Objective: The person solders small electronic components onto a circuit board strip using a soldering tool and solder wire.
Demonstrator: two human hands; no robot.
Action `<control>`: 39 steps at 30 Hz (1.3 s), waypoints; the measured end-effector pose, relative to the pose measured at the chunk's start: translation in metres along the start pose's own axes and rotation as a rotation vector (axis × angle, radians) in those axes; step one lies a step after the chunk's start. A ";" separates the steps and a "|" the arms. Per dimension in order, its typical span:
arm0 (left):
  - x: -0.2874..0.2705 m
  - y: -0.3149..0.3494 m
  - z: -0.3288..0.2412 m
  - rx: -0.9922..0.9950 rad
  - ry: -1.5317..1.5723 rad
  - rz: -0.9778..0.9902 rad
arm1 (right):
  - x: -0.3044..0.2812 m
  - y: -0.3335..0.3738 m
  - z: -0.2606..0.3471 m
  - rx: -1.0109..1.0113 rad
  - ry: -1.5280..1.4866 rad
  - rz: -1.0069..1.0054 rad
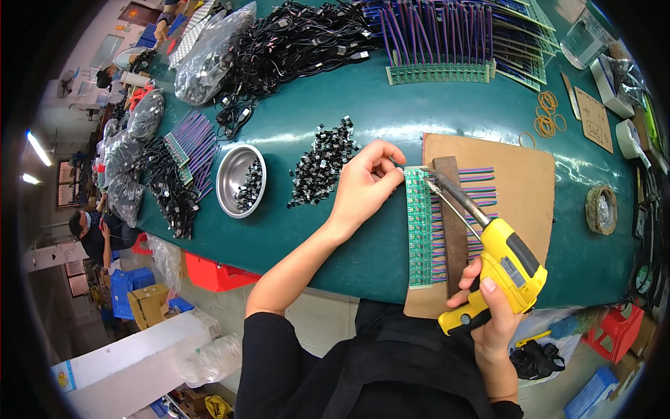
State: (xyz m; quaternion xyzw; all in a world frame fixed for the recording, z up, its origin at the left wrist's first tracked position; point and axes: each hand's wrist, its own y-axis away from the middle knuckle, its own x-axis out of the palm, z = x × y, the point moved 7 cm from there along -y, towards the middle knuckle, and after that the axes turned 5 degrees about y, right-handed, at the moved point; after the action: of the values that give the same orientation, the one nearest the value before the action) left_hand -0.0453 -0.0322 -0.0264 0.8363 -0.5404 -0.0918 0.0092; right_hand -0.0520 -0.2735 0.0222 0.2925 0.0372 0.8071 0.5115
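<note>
Dressed in a plain black short-sleeved top (272,366), under a black apron-like garment (412,377) with a broad dark strap (347,384); bare-armed below the sleeves (264,332).

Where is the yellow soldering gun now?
In the head view, the soldering gun is right of centre, in the right hand, its tip near the top of the green board.

The counter (370,258) looks smooth and glossy, and towards three o'clock a matt cardboard sheet (532,202) lies under a shiny green circuit board (419,241) and a dull, rough brown bar (456,255). Between three and four, the soldering gun (513,269) has a yellow plastic body and metal barrel. Polished metal forms the bowl (225,185) near nine-thirty, crinkled glossy plastic the bag (209,63) at eleven, matt black cloth the clothing (384,377) at six.
</note>
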 end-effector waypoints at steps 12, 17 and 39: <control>-0.051 -0.006 -0.057 0.505 -0.939 -0.139 | -0.011 0.004 0.003 -0.045 -0.028 -0.029; -0.044 -0.014 -0.048 0.417 -0.908 -0.042 | -0.011 0.006 0.003 -0.038 -0.031 -0.017; -0.032 0.005 -0.048 0.442 -0.780 -0.096 | -0.012 0.007 0.001 -0.001 -0.026 0.027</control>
State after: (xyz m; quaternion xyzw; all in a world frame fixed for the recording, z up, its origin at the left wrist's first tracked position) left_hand -0.0546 -0.0093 0.0261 0.7452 -0.4709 -0.2829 -0.3780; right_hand -0.0532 -0.2868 0.0202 0.3034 0.0263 0.8099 0.5013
